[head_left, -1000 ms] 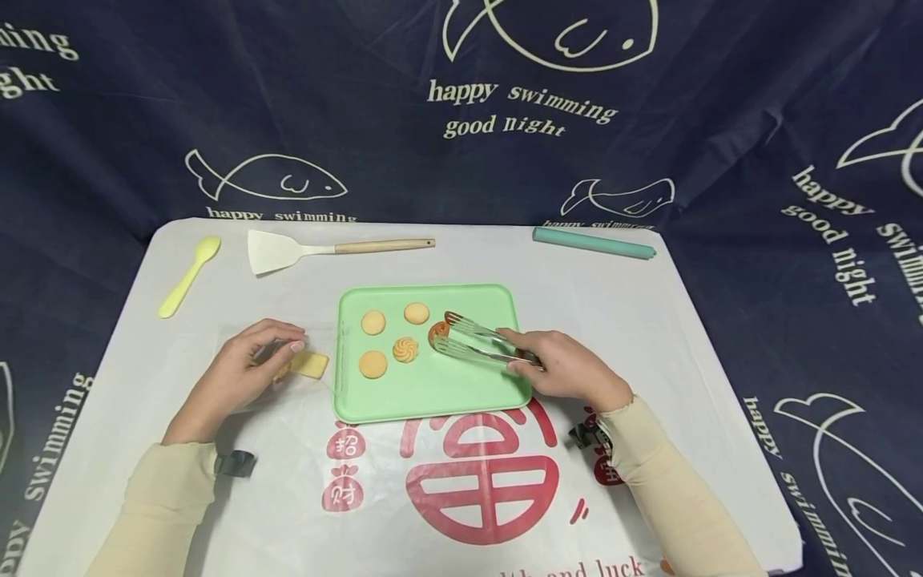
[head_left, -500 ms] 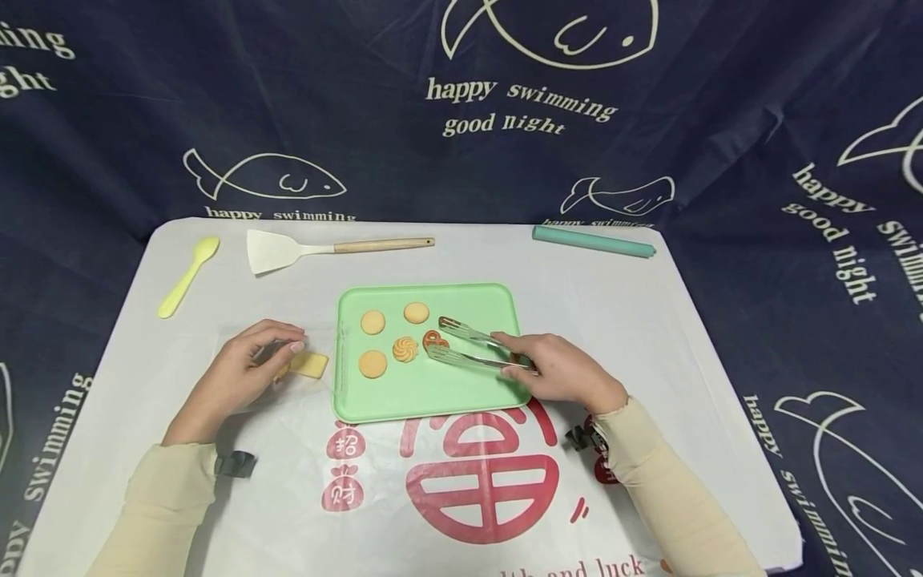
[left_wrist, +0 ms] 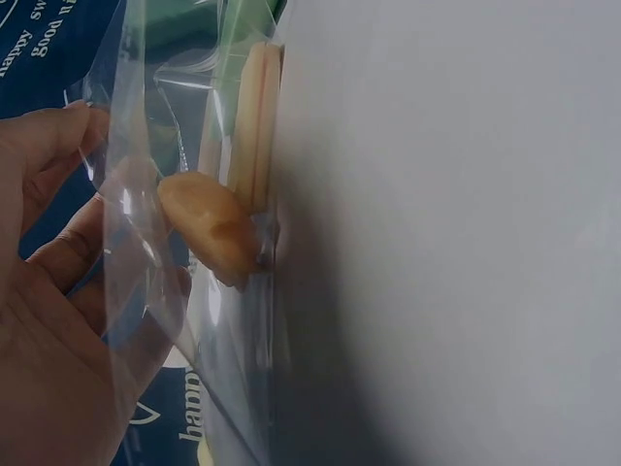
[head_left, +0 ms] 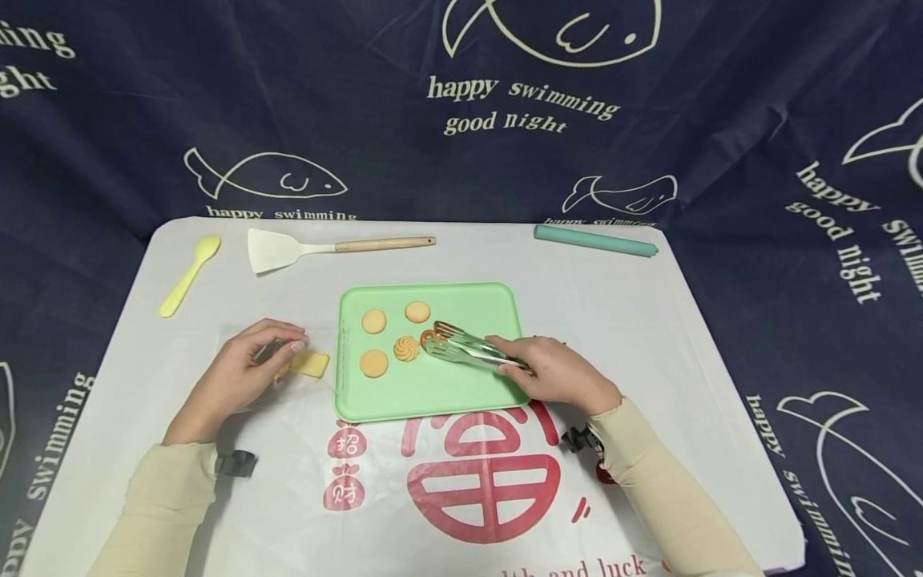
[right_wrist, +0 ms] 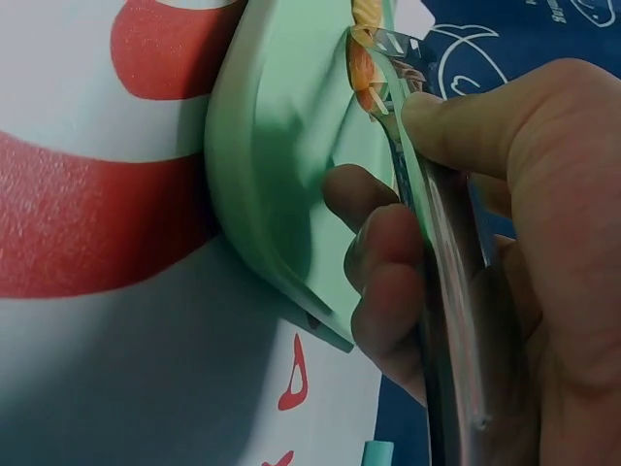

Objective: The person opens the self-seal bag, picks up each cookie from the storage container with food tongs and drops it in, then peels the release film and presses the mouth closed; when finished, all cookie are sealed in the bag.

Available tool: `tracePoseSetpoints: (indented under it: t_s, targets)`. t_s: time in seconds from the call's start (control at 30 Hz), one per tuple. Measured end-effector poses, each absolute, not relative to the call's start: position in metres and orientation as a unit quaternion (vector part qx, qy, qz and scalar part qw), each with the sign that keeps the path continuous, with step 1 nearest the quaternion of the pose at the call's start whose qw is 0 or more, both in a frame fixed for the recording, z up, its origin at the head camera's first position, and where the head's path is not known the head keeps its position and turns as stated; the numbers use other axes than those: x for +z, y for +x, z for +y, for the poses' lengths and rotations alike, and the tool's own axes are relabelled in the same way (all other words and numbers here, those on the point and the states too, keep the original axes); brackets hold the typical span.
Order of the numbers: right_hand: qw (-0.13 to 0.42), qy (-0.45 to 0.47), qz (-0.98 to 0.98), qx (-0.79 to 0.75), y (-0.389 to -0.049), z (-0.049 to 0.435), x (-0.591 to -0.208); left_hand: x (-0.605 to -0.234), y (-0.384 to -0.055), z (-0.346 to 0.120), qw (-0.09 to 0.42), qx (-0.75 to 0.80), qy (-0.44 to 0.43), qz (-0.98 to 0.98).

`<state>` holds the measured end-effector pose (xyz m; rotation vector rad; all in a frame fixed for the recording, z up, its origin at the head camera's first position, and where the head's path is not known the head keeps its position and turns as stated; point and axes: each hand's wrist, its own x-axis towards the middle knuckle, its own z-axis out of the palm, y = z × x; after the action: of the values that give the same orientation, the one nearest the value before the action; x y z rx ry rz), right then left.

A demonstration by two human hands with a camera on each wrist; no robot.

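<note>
My right hand (head_left: pixel 558 370) grips slotted metal tongs (head_left: pixel 469 350) over the light green tray (head_left: pixel 447 401). Their tips stand at a reddish-brown pretzel-shaped cookie (right_wrist: pixel 361 68), partly covered by them. Beside it on the tray lie a swirled cookie (head_left: pixel 406 349) and several plain round cookies (head_left: pixel 373 364). To the left of the tray, my left hand (head_left: pixel 248 365) holds up the edge of a clear plastic bag (left_wrist: pixel 131 233). Inside the bag are a rectangular sandwich biscuit (left_wrist: pixel 254 131) and a rounded tan piece (left_wrist: pixel 209 218).
Along the table's back lie a yellow spoon (head_left: pixel 189 276), a white spatula (head_left: pixel 281 250) with a wooden handle and a teal rod (head_left: pixel 594 240). A white cover with red print (head_left: pixel 483 489) lies in front of the tray. Dark blue cloth (head_left: pixel 461 176) hangs behind.
My right hand has moved the tongs slightly left, and their arms have drawn closer together. The pretzel-shaped cookie has shifted left toward the swirled one. My left hand has stayed in place.
</note>
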<state>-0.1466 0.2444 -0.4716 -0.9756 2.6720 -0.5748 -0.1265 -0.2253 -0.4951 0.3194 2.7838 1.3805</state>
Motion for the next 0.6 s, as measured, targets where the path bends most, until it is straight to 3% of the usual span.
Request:
tracePoseSetpoints:
  t_s: [0.6]
  targets:
    - [0.116,-0.339,0.899,-0.253,-0.147,0.232,-0.468,-0.494,-0.127,-0.224,-0.002,0.44,0.111,0.891]
